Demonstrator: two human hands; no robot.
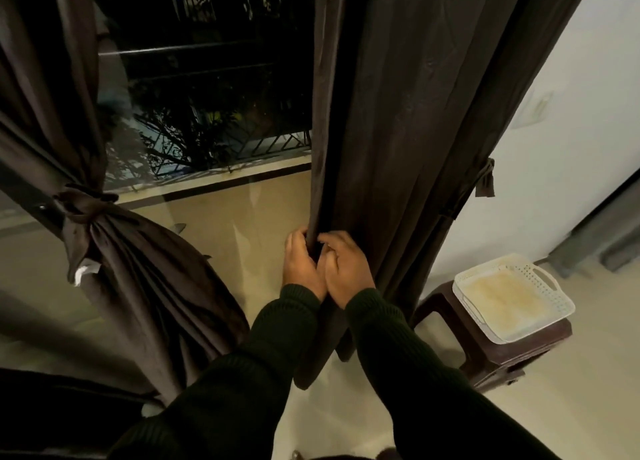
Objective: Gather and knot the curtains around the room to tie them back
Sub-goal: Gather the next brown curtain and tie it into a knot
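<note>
Left hand [302,264]: fingers curled round the inner edge of the right curtain [408,120]; fingertips buried in the fold, out of sight.
Right hand [346,269]: touching the left hand, thumb side against it; fingers bent onto the same edge, gripping the cloth; tips partly hidden by the fabric.
Right curtain: dark brown, hangs loose from above both hands down past the wrists; its top is cut off by the frame, its hem partly covered by the sleeves [398,366].
Tie-back [485,179]: dark strip hanging at the curtain's far edge, up and right of the right hand; its fixing cannot be made out.
Left curtain [145,262]: well left of the left hand, already gathered and cinched by a knot [81,208]; lower folds run behind the left sleeve.
White scrap [85,272]: just under the knot; what it is cannot be told.
Window [207,95]: above the left hand, between the curtains; dark outside, railing and foliage dim.
Stool [485,352]: lower right of the right hand, dark, legs partly hidden.
Basket [512,300]: white, perforated, resting on the stool; contents indistinct.
</note>
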